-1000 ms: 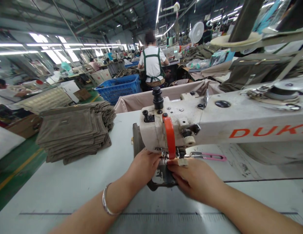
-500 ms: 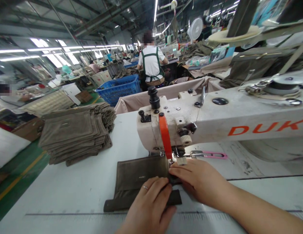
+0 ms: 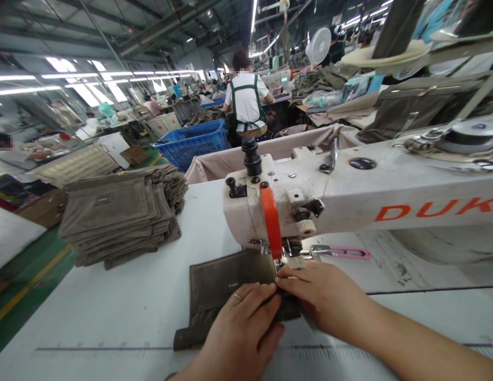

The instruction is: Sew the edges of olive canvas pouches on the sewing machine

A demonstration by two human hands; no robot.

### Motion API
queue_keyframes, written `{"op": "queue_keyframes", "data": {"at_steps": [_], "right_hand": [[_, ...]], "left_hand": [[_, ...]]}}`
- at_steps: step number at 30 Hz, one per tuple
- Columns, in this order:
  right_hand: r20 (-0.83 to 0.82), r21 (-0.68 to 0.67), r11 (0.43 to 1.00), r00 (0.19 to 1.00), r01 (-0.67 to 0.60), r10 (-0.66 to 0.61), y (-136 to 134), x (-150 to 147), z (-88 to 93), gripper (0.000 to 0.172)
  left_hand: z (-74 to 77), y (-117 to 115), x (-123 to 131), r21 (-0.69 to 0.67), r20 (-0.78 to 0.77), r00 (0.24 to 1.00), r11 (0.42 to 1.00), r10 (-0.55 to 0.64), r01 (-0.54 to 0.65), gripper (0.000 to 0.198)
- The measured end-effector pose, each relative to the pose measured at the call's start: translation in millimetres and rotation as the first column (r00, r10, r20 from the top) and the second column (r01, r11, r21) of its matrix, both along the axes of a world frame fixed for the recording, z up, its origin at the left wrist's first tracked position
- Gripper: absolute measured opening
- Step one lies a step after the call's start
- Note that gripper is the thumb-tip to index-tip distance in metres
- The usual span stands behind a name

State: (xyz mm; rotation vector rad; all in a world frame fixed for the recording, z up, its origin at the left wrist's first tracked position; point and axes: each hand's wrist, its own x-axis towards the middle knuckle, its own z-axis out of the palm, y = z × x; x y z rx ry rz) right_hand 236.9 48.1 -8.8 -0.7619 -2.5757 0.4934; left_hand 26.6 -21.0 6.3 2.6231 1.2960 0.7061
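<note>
Since the frame of a second ago, the left hand (image 3: 246,329) has come back from the machine foot (image 3: 278,263), and the brown cloth piece (image 3: 214,280), then mostly hidden behind the machine head, has come into open view. We take the foot as the centre of the dial.

We find the cloth flat on the table (image 3: 143,296) toward eight o'clock, its right edge at the foot, its rolled end (image 3: 186,337) lying nearest us. A small label (image 3: 232,285) shows on it.

The left hand, at seven o'clock, rests on the cloth, fingers bent and thumb apart. The right hand (image 3: 320,291), at four o'clock, has its fingertips on the cloth's edge beside the foot. We cannot tell whether either hand grasps the cloth or merely presses it.

We note the orange guard (image 3: 271,222) at twelve, the white sewing machine (image 3: 349,190) stretching toward two, pink-handled snips (image 3: 328,250) at three, and a stack of brown cloth pieces (image 3: 111,211) just past nine. A blue basket (image 3: 194,143) stands beyond the table between ten and eleven.
</note>
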Motion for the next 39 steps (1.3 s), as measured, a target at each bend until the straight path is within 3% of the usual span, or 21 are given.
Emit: {"op": "queue_keyframes", "data": {"at_steps": [5, 9, 16, 21, 28, 36, 39], "right_hand": [[-0.047, -0.042, 0.999, 0.998, 0.026, -0.028, 5.1, 5.7, 3.1, 0.035], [-0.011, -0.043, 0.999, 1.0, 0.02, -0.02, 6.7, 6.7, 3.7, 0.033], [0.064, -0.067, 0.997, 0.997, 0.043, -0.038, 3.6, 3.0, 5.1, 0.03], [0.07, -0.051, 0.998, 0.997, 0.046, -0.043, 2.0, 1.7, 1.3, 0.038], [0.055, -0.021, 0.994, 0.993, 0.104, -0.102, 2.2, -0.9, -4.8, 0.035], [0.159, -0.012, 0.986, 0.974, 0.167, -0.163, 2.3, -5.6, 1.7, 0.028], [0.128, -0.013, 0.987, 0.98, 0.158, -0.155, 1.6, -5.4, 3.7, 0.028]], "left_hand": [[0.5, 1.5, 1.9, -0.027, 0.052, 0.993, 0.994, 0.108, -0.107, 0.03], [-1.2, 1.2, 3.1, -0.015, 0.047, 0.991, 0.992, 0.125, -0.125, 0.029], [-0.6, 5.5, 1.5, -0.018, -0.009, 1.0, 1.0, 0.003, -0.003, 0.03], [6.4, 11.0, -2.0, -0.07, -0.049, 0.996, 0.995, -0.069, 0.066, 0.029], [4.0, 34.4, -10.3, -0.068, -0.001, 0.996, 0.994, -0.088, 0.088, 0.028], [0.8, 60.0, -17.3, -0.042, -0.038, 0.993, 0.993, -0.113, 0.112, 0.026], [-0.5, 63.7, -20.4, -0.043, -0.062, 0.993, 0.994, -0.1, 0.097, 0.023]]}}
